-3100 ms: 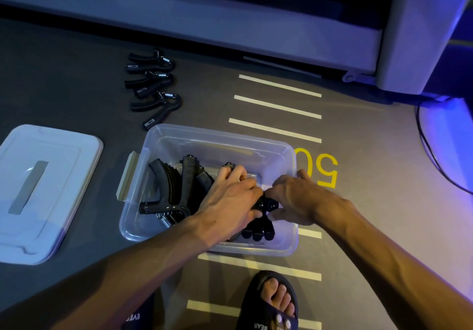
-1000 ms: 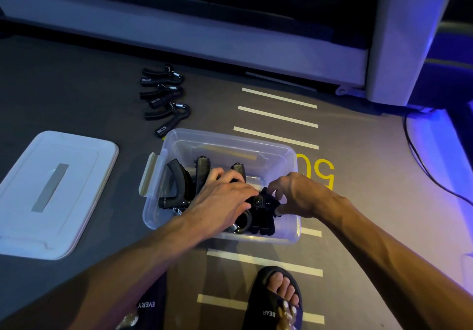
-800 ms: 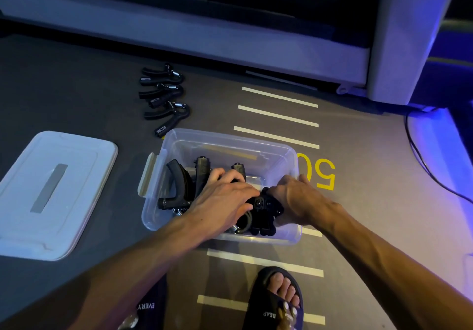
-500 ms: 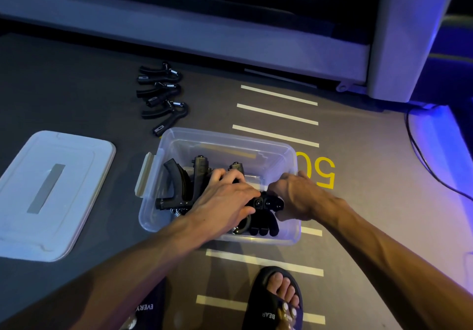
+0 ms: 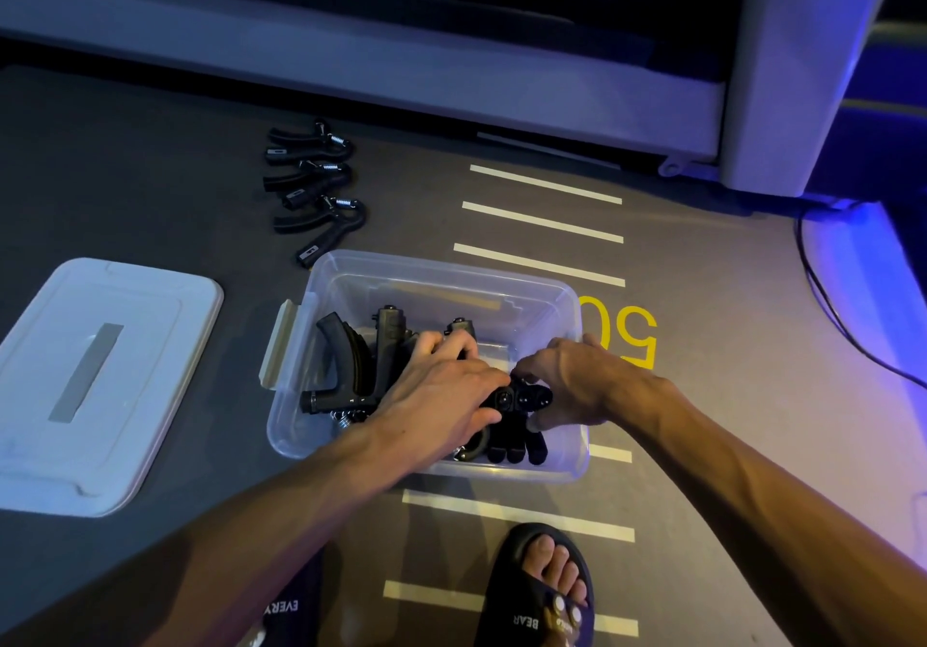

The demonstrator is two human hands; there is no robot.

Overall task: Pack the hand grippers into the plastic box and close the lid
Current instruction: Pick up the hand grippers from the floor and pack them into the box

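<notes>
A clear plastic box (image 5: pixel 562 295) stands on the dark floor with several black hand grippers (image 5: pixel 351 370) standing in its left half. Both my hands reach into the box. My left hand (image 5: pixel 441 390) lies over the grippers at the middle, its fingers spread on top of them. My right hand (image 5: pixel 572 385) pinches a black gripper (image 5: pixel 521 398) between them, its handles pointing at the near wall. Three more hand grippers (image 5: pixel 316 195) lie on the floor beyond the box's far left corner. The white lid (image 5: pixel 90 380) lies flat to the left.
White floor stripes and a yellow "50" (image 5: pixel 622 335) run under and right of the box. A grey bench or frame (image 5: pixel 501 89) spans the far side. A black cable (image 5: pixel 842 325) lies at right. My sandalled foot (image 5: pixel 542 591) is near the box's front.
My right hand has drawn in closer over the black gripper and lowered it a little in the box. My left hand stays on the packed grippers. The view shifted slightly.
</notes>
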